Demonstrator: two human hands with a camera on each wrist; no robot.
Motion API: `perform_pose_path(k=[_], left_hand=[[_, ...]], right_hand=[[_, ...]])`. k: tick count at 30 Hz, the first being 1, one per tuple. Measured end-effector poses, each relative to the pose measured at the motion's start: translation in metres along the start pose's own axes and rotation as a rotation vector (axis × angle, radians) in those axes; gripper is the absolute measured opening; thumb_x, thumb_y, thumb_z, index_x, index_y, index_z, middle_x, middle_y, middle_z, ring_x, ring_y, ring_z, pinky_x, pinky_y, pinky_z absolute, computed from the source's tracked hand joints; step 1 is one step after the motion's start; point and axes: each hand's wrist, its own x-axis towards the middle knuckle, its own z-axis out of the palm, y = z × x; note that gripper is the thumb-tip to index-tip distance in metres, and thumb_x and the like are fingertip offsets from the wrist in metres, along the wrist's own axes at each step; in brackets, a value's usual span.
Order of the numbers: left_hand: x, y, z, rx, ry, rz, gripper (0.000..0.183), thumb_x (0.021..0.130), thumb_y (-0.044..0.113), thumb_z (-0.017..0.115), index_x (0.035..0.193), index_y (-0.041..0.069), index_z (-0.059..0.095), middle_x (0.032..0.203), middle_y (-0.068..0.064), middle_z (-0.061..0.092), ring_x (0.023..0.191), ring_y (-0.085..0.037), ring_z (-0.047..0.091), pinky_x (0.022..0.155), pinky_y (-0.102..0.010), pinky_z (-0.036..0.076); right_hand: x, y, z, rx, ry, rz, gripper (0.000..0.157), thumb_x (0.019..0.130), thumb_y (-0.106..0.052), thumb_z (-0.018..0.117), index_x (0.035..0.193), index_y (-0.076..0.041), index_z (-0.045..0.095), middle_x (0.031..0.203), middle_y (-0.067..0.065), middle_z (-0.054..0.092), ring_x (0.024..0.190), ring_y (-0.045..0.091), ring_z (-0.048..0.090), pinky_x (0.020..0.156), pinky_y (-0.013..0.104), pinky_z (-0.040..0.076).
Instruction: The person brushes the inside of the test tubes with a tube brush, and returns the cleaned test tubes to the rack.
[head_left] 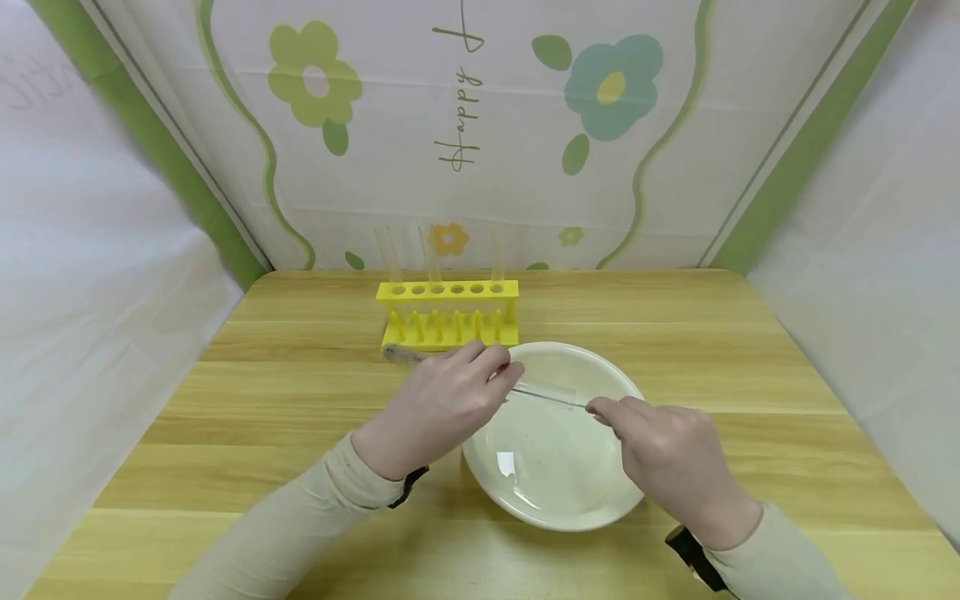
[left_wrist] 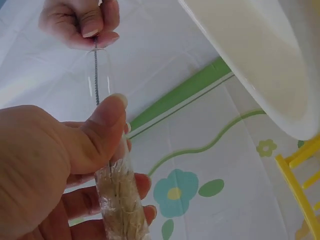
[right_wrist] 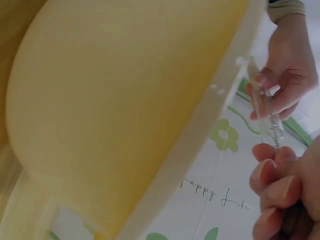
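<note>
My left hand (head_left: 450, 400) grips a clear glass test tube (left_wrist: 107, 75) around its middle, its mouth pointing toward my right hand. Inside the tube is a test tube brush; its bristles (left_wrist: 121, 200) fill the closed end and look wet in the left wrist view. My right hand (head_left: 667, 442) pinches the brush's twisted wire handle (head_left: 551, 398) just outside the tube's mouth. Both hands hold tube and brush above a white basin (head_left: 555, 483), which shows bright reflections inside. The far end of the handle is hidden in my right hand.
Behind the basin stands a yellow test tube rack (head_left: 448, 291) with three upright glass tubes. The wooden table (head_left: 750, 367) is enclosed by white cloth walls with green edging and a flower-print back panel (head_left: 517, 200).
</note>
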Motion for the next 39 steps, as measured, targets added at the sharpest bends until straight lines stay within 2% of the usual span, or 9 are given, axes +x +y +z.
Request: perform_pose_path(k=[4, 7, 8, 10, 12, 16, 22, 29, 39], left_hand=[[-0.003, -0.001, 0.001, 0.003, -0.012, -0.012, 0.014, 0.090, -0.004, 0.063, 0.098, 0.005, 0.072, 0.093, -0.007, 0.062, 0.070, -0.019, 0.058, 0.056, -0.022, 0.051], [-0.005, -0.002, 0.003, 0.013, -0.008, -0.005, 0.014, 0.090, -0.003, 0.065, 0.098, 0.005, 0.072, 0.093, -0.007, 0.062, 0.071, -0.020, 0.058, 0.058, -0.023, 0.053], [-0.006, -0.002, 0.003, 0.014, -0.006, -0.003, 0.014, 0.090, -0.003, 0.066, 0.099, 0.006, 0.073, 0.093, -0.007, 0.062, 0.071, -0.020, 0.058, 0.058, -0.023, 0.053], [-0.006, -0.003, 0.004, 0.030, 0.002, 0.006, 0.015, 0.089, -0.003, 0.066, 0.100, 0.006, 0.073, 0.094, -0.006, 0.061, 0.072, -0.020, 0.058, 0.058, -0.023, 0.053], [-0.007, -0.004, 0.004, 0.038, 0.011, 0.015, 0.017, 0.088, -0.003, 0.068, 0.100, 0.007, 0.073, 0.094, -0.006, 0.060, 0.072, -0.020, 0.058, 0.058, -0.024, 0.053], [-0.008, -0.007, 0.004, 0.060, 0.044, 0.027, 0.019, 0.084, -0.004, 0.071, 0.099, 0.009, 0.072, 0.093, -0.004, 0.059, 0.072, -0.020, 0.058, 0.055, -0.023, 0.052], [-0.009, -0.011, 0.005, 0.060, 0.061, 0.038, 0.016, 0.087, -0.001, 0.071, 0.098, 0.010, 0.073, 0.091, -0.005, 0.059, 0.072, -0.019, 0.059, 0.050, -0.022, 0.050], [-0.011, -0.016, 0.004, 0.039, 0.049, 0.038, 0.013, 0.089, 0.001, 0.071, 0.099, 0.008, 0.072, 0.091, -0.006, 0.059, 0.073, -0.021, 0.059, 0.050, -0.023, 0.051], [-0.013, -0.023, 0.003, -0.001, 0.034, 0.005, 0.010, 0.090, 0.010, 0.074, 0.100, 0.008, 0.072, 0.091, -0.006, 0.058, 0.072, -0.022, 0.057, 0.047, -0.024, 0.048]], right_hand=[[-0.003, 0.004, 0.001, 0.157, -0.085, 0.093, 0.037, 0.107, -0.024, 0.047, 0.087, -0.006, 0.073, 0.074, -0.001, 0.072, 0.053, 0.009, 0.065, 0.044, 0.021, 0.049], [-0.004, 0.004, -0.001, 0.280, -0.154, 0.180, 0.016, 0.096, -0.005, 0.062, 0.087, -0.006, 0.075, 0.070, -0.007, 0.068, 0.054, -0.001, 0.057, 0.049, 0.015, 0.047], [-0.004, 0.004, -0.002, 0.320, -0.186, 0.218, 0.014, 0.091, 0.002, 0.065, 0.087, -0.007, 0.075, 0.068, -0.010, 0.065, 0.054, -0.004, 0.053, 0.049, 0.013, 0.045], [-0.005, 0.003, -0.004, 0.405, -0.245, 0.303, 0.024, 0.079, 0.015, 0.068, 0.086, -0.007, 0.075, 0.064, -0.015, 0.055, 0.053, -0.008, 0.042, 0.049, 0.011, 0.041], [-0.005, 0.003, -0.006, 0.478, -0.297, 0.385, 0.029, 0.079, 0.019, 0.067, 0.085, -0.009, 0.074, 0.062, -0.018, 0.046, 0.052, -0.008, 0.038, 0.047, 0.010, 0.038], [-0.005, 0.005, -0.010, 0.614, -0.362, 0.500, 0.028, 0.087, 0.015, 0.063, 0.084, -0.011, 0.072, 0.061, -0.016, 0.045, 0.050, -0.003, 0.038, 0.045, 0.014, 0.038], [-0.006, 0.010, -0.015, 0.735, -0.420, 0.564, 0.027, 0.093, 0.012, 0.058, 0.085, -0.012, 0.070, 0.060, -0.014, 0.046, 0.051, 0.003, 0.043, 0.045, 0.020, 0.040], [-0.012, 0.017, -0.018, 0.858, -0.482, 0.638, 0.026, 0.098, 0.008, 0.053, 0.085, -0.010, 0.068, 0.058, -0.009, 0.047, 0.046, 0.005, 0.038, 0.036, 0.020, 0.034], [-0.022, 0.025, -0.026, 0.918, -0.516, 0.709, 0.024, 0.099, 0.006, 0.051, 0.086, -0.003, 0.067, 0.056, -0.003, 0.048, 0.044, 0.009, 0.037, 0.034, 0.021, 0.031]])
